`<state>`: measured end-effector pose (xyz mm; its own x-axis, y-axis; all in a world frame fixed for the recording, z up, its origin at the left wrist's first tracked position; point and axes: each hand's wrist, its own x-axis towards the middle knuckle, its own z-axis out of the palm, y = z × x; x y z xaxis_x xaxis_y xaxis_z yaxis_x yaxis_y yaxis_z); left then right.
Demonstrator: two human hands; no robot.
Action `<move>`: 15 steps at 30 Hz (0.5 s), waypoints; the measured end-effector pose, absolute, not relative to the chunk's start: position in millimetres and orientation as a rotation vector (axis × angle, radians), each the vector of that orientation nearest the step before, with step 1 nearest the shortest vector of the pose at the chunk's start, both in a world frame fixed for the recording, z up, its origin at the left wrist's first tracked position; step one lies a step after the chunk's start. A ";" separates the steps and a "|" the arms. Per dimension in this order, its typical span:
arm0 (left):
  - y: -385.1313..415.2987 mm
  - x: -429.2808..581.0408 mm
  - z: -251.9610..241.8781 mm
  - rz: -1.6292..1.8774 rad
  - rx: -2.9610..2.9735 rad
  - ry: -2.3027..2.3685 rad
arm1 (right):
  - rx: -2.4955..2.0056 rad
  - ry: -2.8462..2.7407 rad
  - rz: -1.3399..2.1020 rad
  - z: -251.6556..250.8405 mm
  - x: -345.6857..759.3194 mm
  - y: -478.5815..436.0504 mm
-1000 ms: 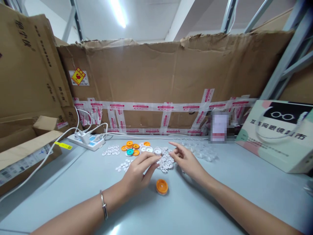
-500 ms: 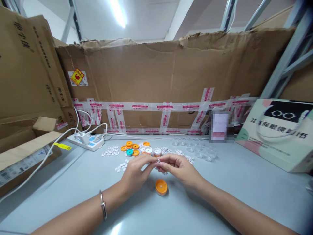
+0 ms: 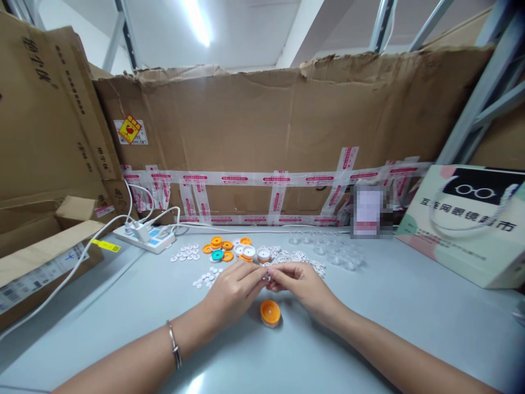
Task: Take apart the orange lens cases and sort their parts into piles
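Note:
My left hand (image 3: 238, 287) and my right hand (image 3: 299, 282) meet at their fingertips above the table's middle. Both pinch a small white piece with dark spots (image 3: 267, 277), mostly covered by the fingers. Just below them on the table sits a round orange part (image 3: 270, 312) with a white base and a small pale centre. Behind the hands lies a heap of white spotted pieces (image 3: 299, 257). Round white parts (image 3: 263, 254) and orange discs (image 3: 227, 245) are grouped to the left of that heap, with one teal disc (image 3: 217, 255) among them.
Small white discs (image 3: 188, 252) and white caps (image 3: 207, 277) lie at left. Clear domed pieces (image 3: 338, 253) spread at right. A power strip (image 3: 145, 236) with cables, an opened carton (image 3: 45, 268), a tall cardboard wall (image 3: 246, 126) and a printed box (image 3: 463, 235) surround the table.
My left hand has turned over slightly, its fingers now closing over the small spotted piece. My right fingertips have shifted a little; the orange part stays in place.

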<state>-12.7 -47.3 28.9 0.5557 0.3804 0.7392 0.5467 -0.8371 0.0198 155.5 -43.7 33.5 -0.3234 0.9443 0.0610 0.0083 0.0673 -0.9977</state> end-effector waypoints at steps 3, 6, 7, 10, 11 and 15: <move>-50.0 -10.8 30.4 -1.128 -2.539 -0.760 | -1.003 -1.503 1.342 32.6 156.1 -44.2; -51.5 -9.5 32.1 -1.124 -2.514 -0.733 | -0.988 -1.507 1.305 32.9 155.9 -45.2; -51.9 -9.2 32.7 -1.123 -2.507 -0.728 | -0.981 -1.508 1.298 33.1 155.9 -45.5; -53.0 -8.9 34.5 -1.113 -2.493 -0.712 | -0.960 -1.503 1.301 33.6 156.0 -46.2; -53.6 -8.8 35.1 -1.107 -2.491 -0.707 | -0.954 -1.500 1.304 33.8 156.1 -46.6; -56.2 -9.1 37.2 -1.105 -2.478 -0.707 | -0.941 -1.497 1.306 35.3 156.7 -48.7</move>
<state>-9.1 -56.2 37.2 0.5749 0.3024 0.7603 0.5635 -0.8200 -0.1000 156.7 -48.7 35.3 -0.2963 0.9437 0.1474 -0.0185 0.1487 -0.9887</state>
